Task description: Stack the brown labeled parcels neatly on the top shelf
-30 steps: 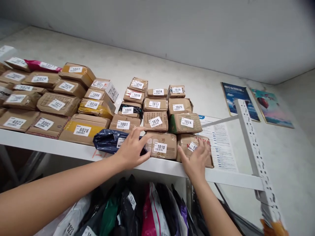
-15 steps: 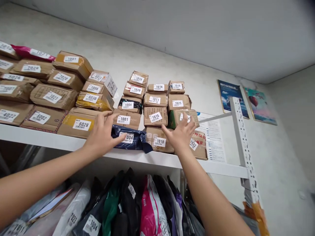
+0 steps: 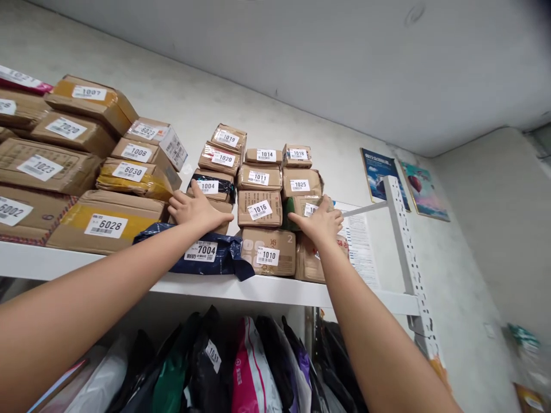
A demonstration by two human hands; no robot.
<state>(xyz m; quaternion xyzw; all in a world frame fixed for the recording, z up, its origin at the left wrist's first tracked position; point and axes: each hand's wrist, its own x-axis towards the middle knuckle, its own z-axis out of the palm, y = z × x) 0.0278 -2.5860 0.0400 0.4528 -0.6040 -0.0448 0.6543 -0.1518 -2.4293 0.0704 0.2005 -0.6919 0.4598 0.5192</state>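
My left hand (image 3: 196, 212) is spread over the front of a brown cardboard box (image 3: 222, 209), hiding its label. Its upper fingers reach to the black-wrapped parcel (image 3: 221, 184) labelled 1004 above. Below lies a dark blue plastic mailer bag (image 3: 224, 252) labelled 7004, partly behind my left forearm. With fingers apart, my right hand (image 3: 319, 221) lies against a green-sided carton (image 3: 289, 215) in the right-hand stack. Between my hands stand the box labelled 1016 (image 3: 245, 209) and, beneath it, the box labelled 1010 (image 3: 282, 261). Neither hand is wrapped round anything.
The white shelf beam (image 3: 267, 291) runs under the boxes to a perforated upright (image 3: 402, 246) at right. More stacked boxes (image 3: 69, 166) fill the left. Bagged parcels (image 3: 258, 367) stand on the level below. Two posters (image 3: 424, 189) hang on the wall.
Both hands have pressed in closer to the stacks, the left rising from the blue bag to the boxes above it. The view has shifted right and nearer the shelf.
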